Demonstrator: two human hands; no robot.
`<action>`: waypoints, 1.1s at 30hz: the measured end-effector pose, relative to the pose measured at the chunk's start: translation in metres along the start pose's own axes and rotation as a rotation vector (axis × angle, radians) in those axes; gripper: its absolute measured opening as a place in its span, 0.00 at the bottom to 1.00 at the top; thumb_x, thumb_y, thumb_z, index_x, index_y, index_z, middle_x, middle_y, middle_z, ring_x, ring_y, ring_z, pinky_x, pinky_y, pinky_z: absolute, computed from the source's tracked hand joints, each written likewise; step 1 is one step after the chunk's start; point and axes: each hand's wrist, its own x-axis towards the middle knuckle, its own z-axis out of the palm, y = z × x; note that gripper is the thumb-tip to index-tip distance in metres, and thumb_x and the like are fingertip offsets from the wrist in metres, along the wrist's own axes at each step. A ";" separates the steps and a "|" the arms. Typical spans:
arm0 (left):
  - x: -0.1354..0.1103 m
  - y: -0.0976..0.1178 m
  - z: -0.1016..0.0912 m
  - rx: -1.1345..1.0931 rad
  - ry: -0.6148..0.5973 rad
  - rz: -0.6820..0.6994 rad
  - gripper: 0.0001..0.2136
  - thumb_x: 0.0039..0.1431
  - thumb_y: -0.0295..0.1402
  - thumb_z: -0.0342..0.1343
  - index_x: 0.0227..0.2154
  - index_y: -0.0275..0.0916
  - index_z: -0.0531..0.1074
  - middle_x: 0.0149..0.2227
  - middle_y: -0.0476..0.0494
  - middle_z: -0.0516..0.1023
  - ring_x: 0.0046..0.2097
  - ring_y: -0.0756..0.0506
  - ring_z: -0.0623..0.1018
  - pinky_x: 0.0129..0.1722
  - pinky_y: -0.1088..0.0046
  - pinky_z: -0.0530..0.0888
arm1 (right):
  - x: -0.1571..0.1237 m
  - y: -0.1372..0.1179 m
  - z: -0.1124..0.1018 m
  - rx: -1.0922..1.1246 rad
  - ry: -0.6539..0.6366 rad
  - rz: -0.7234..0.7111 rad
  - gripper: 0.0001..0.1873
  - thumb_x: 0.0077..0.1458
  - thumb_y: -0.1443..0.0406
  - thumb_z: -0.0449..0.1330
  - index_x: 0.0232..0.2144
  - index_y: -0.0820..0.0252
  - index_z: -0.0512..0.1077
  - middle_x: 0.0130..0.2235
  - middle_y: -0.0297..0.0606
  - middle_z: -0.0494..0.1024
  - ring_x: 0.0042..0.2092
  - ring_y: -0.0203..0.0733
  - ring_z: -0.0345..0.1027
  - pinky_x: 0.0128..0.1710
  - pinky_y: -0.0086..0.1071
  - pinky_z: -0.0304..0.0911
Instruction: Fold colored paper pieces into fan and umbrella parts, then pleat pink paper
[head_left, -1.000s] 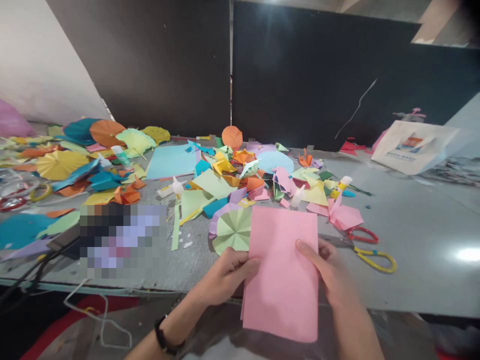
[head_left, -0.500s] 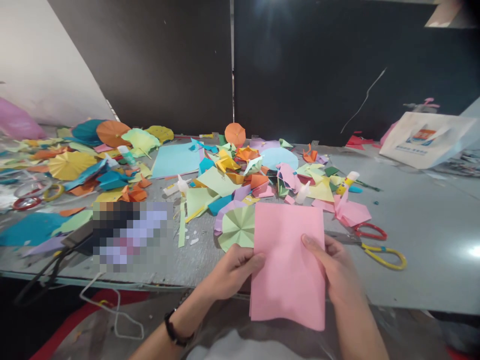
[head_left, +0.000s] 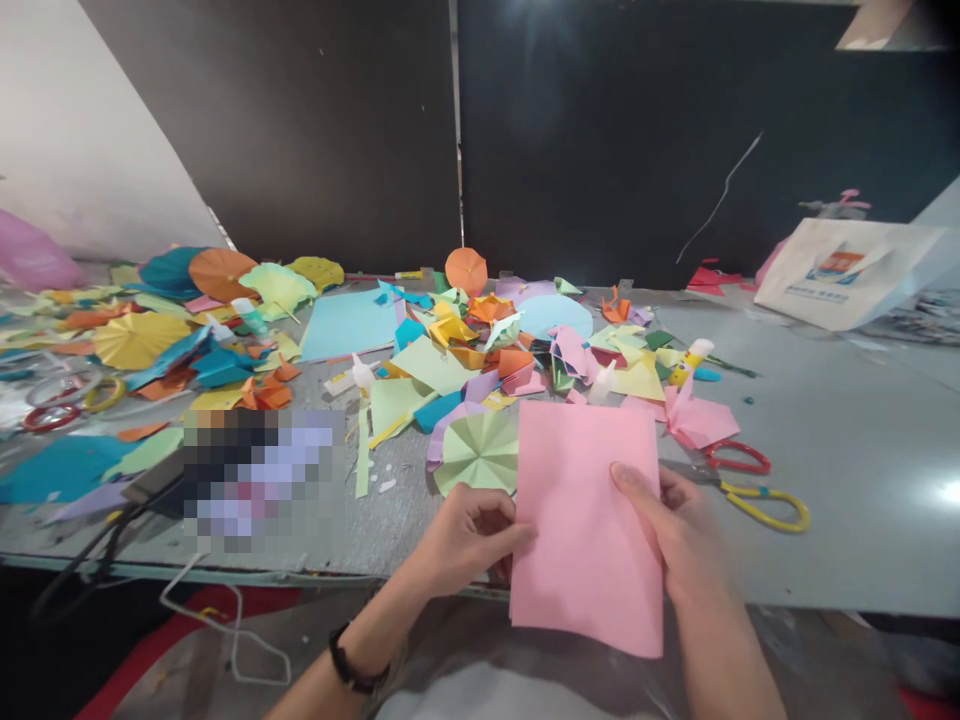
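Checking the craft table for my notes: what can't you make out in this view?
Head view:
A pixelated patch hides whatever lies on the near side of the table.
The pink paper sheet hides the table beneath it.
The white tote bag's print is too small to read.
The left frame edge cuts off the teal paper.

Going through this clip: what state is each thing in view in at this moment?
Left hand: pinching the sheet's left edge.
Right hand: gripping the sheet's right edge, thumb on front.
Pink paper sheet: unfolded, held up past the table edge.
Table: strewn with paper scraps.
Pleated green paper disc: opened out, lying flat.
Orange paper parasol: open.
Scissor handles: lying down, blades hidden.
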 end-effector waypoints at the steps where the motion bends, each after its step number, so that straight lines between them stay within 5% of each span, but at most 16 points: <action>1: 0.000 0.000 0.000 -0.001 -0.006 -0.003 0.19 0.58 0.47 0.66 0.23 0.36 0.71 0.20 0.47 0.74 0.21 0.49 0.76 0.21 0.77 0.71 | 0.000 0.000 0.000 -0.003 -0.005 -0.002 0.24 0.38 0.50 0.80 0.30 0.61 0.82 0.29 0.43 0.84 0.26 0.47 0.75 0.22 0.32 0.70; 24: -0.002 0.002 0.000 -0.024 -0.005 0.004 0.19 0.58 0.46 0.66 0.24 0.36 0.72 0.19 0.48 0.74 0.21 0.49 0.76 0.20 0.78 0.72 | 0.006 0.002 -0.006 0.026 -0.090 0.017 0.24 0.39 0.50 0.80 0.33 0.59 0.83 0.31 0.41 0.85 0.29 0.48 0.77 0.27 0.33 0.70; 33: 0.000 0.003 -0.002 -0.030 0.221 0.134 0.21 0.56 0.49 0.67 0.22 0.36 0.71 0.18 0.49 0.71 0.18 0.51 0.72 0.18 0.77 0.72 | 0.020 0.005 -0.015 -0.096 -0.144 -0.034 0.25 0.39 0.46 0.79 0.29 0.60 0.83 0.30 0.39 0.81 0.31 0.43 0.72 0.28 0.29 0.65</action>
